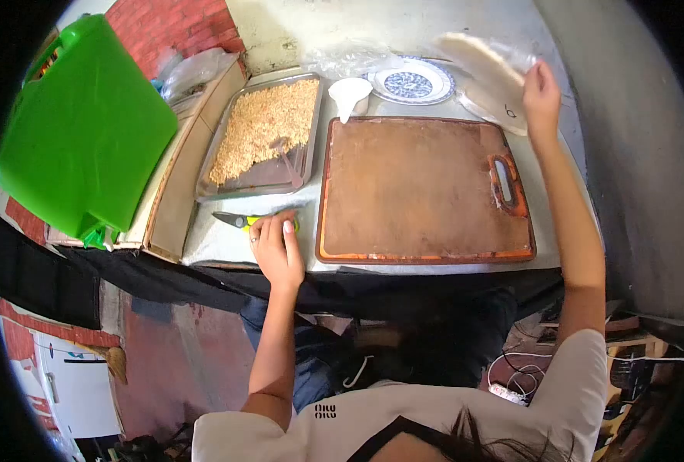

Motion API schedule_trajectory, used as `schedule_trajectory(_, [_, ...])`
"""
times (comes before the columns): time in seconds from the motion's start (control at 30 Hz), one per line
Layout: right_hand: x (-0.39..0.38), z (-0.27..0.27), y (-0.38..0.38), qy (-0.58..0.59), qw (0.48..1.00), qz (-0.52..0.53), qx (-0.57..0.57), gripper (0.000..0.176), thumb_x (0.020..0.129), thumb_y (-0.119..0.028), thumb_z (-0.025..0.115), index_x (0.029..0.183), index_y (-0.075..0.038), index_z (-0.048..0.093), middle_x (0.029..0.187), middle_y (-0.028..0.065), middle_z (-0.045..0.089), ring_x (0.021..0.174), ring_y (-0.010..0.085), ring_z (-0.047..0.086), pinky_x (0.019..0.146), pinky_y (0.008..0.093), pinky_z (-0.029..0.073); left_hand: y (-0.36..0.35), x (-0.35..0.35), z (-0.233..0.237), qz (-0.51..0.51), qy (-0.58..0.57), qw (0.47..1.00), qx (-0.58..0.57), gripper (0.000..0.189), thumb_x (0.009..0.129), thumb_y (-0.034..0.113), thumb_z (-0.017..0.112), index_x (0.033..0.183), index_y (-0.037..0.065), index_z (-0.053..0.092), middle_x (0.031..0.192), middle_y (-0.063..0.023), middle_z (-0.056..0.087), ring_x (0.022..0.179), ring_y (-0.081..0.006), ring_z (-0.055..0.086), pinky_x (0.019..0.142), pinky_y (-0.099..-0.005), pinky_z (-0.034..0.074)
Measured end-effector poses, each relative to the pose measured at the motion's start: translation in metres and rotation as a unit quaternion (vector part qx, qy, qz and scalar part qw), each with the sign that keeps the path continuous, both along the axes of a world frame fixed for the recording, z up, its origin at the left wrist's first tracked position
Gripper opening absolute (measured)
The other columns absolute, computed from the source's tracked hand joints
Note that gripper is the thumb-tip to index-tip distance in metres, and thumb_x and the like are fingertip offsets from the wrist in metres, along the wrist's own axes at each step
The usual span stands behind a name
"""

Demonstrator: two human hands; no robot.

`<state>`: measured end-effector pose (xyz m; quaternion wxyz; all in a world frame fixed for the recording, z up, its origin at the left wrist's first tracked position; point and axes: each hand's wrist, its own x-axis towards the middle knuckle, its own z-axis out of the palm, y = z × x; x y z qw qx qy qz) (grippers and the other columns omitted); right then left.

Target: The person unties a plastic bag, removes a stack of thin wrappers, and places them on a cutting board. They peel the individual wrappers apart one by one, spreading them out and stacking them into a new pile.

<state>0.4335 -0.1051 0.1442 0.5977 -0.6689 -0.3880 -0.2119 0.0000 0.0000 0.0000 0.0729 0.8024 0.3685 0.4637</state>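
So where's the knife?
In the head view, the knife lies on the left, just in front of the crumb tray and beside the cutting board, with the left hand on its handle.

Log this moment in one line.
left hand: on knife | right hand: holds flatbread raised | board: between hands | tray: crumbs

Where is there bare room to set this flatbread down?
The cutting board is bare throughout, between the crumb tray and the wall. The strip before the tray holds the knife and left hand. The back edge is crowded: funnel, plate, flatbread, right hand.
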Motion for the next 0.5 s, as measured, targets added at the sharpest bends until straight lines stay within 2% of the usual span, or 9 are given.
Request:
schedule_trajectory(0.03, [-0.037,-0.006,-0.013,0.013,0.999,0.031,0.007,0.019,0.096,-0.016,0.053,0.102,-0.001,0.063,0.09,0.0122,0.068,0.084,0.0167,0.062,0.075,0.0289,0.047,0.001,0.002,0.003,-0.002,0.0,1.0,0.005,0.029,0.096,0.021,0.045,0.099,0.004,0.068,0.093,-0.0116,0.066,0.094,-0.0296,0.053,0.091,-0.0402,0.038])
schedule_trajectory(0.1, [-0.076,-0.043,-0.047,0.075,0.968,0.118,-0.209,0.026,0.097,-0.01,0.048,0.118,0.001,0.059,0.097,-0.0004,0.061,0.084,0.0121,0.057,0.076,0.0264,0.046,-0.004,-0.001,0.002,-0.02,-0.012,1.0,-0.013,0.029,0.096,0.019,0.044,0.099,0.003,0.068,0.092,-0.0115,0.066,0.094,-0.0301,0.053,0.09,-0.0403,0.039])
schedule_trajectory(0.13, [-0.11,-0.045,-0.064,-0.01,0.941,0.188,-0.281,0.032,0.097,-0.01,0.047,0.125,0.0,0.056,0.112,0.0071,0.062,0.101,0.018,0.059,0.089,0.0305,0.046,-0.003,-0.003,0.004,-0.035,-0.022,0.999,-0.029,0.03,0.096,0.019,0.044,0.099,0.002,0.068,0.092,-0.0115,0.066,0.094,-0.0304,0.053,0.09,-0.0405,0.039])
schedule_trajectory(0.17, [-0.136,-0.05,-0.078,-0.145,0.92,0.253,-0.261,0.043,0.096,-0.01,0.048,0.138,-0.001,0.044,0.132,0.0158,0.054,0.123,0.025,0.051,0.105,0.034,0.037,-0.003,-0.004,0.005,-0.05,-0.032,0.997,-0.045,0.03,0.096,0.019,0.044,0.098,0.002,0.068,0.092,-0.0114,0.067,0.093,-0.0308,0.053,0.089,-0.0406,0.04])
schedule_trajectory(0.23, [-0.176,-0.043,-0.107,-0.02,0.892,0.287,-0.348,0.055,0.095,-0.011,0.051,0.146,-0.002,0.031,0.144,0.0209,0.043,0.135,0.0291,0.041,0.112,0.0364,0.028,-0.004,-0.007,0.008,-0.084,-0.025,0.994,-0.068,0.023,0.094,0.015,0.05,0.097,0.002,0.068,0.093,-0.0112,0.067,0.097,-0.0315,0.053,0.091,-0.0406,0.04])
schedule_trajectory(0.33, [-0.195,-0.047,-0.126,-0.002,0.929,0.264,-0.261,0.058,0.093,-0.011,0.054,0.145,0.0,0.03,0.132,0.0225,0.052,0.125,0.0336,0.048,0.106,0.0381,0.034,-0.014,-0.005,0.021,-0.093,-0.007,0.994,-0.053,0.015,0.091,0.011,0.057,0.096,0.005,0.07,0.094,-0.0113,0.067,0.101,-0.0308,0.054,0.095,-0.0403,0.039])
schedule_trajectory(0.43, [-0.207,-0.067,-0.121,0.131,0.946,0.248,-0.163,0.055,0.093,-0.008,0.054,0.143,-0.001,0.032,0.127,0.0198,0.055,0.122,0.0292,0.051,0.105,0.0367,0.035,-0.03,0.01,0.044,-0.133,-0.036,0.988,-0.077,0.014,0.089,0.012,0.061,0.096,0.004,0.069,0.094,-0.0106,0.068,0.098,-0.0296,0.055,0.091,-0.0385,0.04])
schedule_trajectory(0.47, [-0.211,-0.076,-0.115,0.154,0.949,0.238,-0.139,0.045,0.092,-0.007,0.057,0.135,-0.001,0.044,0.12,0.0168,0.06,0.113,0.0248,0.057,0.097,0.0345,0.041,-0.036,0.017,0.052,-0.147,-0.03,0.985,-0.08,0.013,0.088,0.011,0.062,0.096,0.004,0.069,0.094,-0.0106,0.068,0.097,-0.0291,0.056,0.09,-0.038,0.041])
schedule_trajectory(0.5, [-0.215,-0.082,-0.108,0.137,0.949,0.251,-0.136,0.04,0.09,-0.006,0.059,0.128,-0.001,0.049,0.116,0.0162,0.061,0.108,0.0256,0.059,0.093,0.0351,0.043,-0.042,0.026,0.058,-0.162,-0.024,0.983,-0.081,0.013,0.087,0.011,0.063,0.096,0.004,0.069,0.094,-0.0107,0.068,0.096,-0.0286,0.057,0.089,-0.0376,0.042])
